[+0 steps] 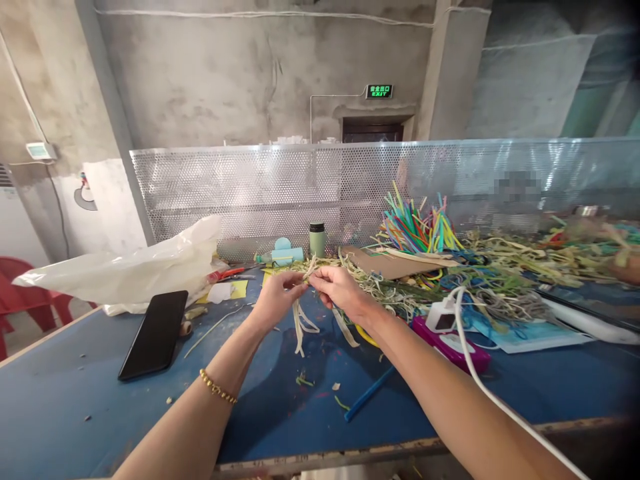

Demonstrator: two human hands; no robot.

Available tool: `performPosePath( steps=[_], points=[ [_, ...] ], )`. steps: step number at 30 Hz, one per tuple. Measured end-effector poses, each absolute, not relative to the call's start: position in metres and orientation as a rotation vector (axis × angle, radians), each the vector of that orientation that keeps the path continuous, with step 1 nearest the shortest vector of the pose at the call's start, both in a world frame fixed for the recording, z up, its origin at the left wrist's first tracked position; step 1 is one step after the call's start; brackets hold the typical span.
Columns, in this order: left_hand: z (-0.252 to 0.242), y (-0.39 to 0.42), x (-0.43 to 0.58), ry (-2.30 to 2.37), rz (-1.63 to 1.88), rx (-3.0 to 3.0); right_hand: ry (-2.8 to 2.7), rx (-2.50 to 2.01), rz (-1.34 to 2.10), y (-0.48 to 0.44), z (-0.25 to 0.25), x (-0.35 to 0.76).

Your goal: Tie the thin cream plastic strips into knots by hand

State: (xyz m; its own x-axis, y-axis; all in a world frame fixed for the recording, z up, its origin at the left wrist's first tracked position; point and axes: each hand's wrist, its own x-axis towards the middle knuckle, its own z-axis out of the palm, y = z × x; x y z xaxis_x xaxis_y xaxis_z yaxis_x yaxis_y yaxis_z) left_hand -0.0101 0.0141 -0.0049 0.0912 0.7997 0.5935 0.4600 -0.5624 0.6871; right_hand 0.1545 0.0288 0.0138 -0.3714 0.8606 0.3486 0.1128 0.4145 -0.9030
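Above the blue table (165, 413), my left hand (277, 297) and my right hand (343, 288) meet fingertip to fingertip. Both are closed in a pinch on a small bunch of pale, dried plant strips (300, 327). Loose ends of the strips hang below my left fingers, and a short tuft sticks up between the hands. Another flat pale strip (346, 330) shows under my right hand. My fingers hide the spot where the strips come together. A heap of similar greenish strips (390, 287) lies just behind and to the right.
At left lie a black phone (154, 335) and a white plastic bag (130, 267). A green bottle (317, 240) stands behind my hands, with colourful stems (420, 223) to its right. A purple box (463, 350), white charger (442, 316) and cable (473, 370) flank my right forearm. Perforated metal panels (240, 193) bound the back.
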Motion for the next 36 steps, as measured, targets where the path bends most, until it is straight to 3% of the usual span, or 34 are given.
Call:
performPosePath(
  steps=[5,30,36],
  points=[
    [0.001,0.006,-0.011,1.502,1.338,2.133,-1.779,-0.86,1.0,0.03,0.014,0.156],
    [0.015,-0.01,-0.018,1.139,1.048,1.714,-1.83,-0.952,0.834,0.039,0.008,0.157],
    [0.012,-0.003,-0.019,1.315,1.281,1.956,-1.864,-0.92,0.823,0.038,0.007,0.158]
  ],
)
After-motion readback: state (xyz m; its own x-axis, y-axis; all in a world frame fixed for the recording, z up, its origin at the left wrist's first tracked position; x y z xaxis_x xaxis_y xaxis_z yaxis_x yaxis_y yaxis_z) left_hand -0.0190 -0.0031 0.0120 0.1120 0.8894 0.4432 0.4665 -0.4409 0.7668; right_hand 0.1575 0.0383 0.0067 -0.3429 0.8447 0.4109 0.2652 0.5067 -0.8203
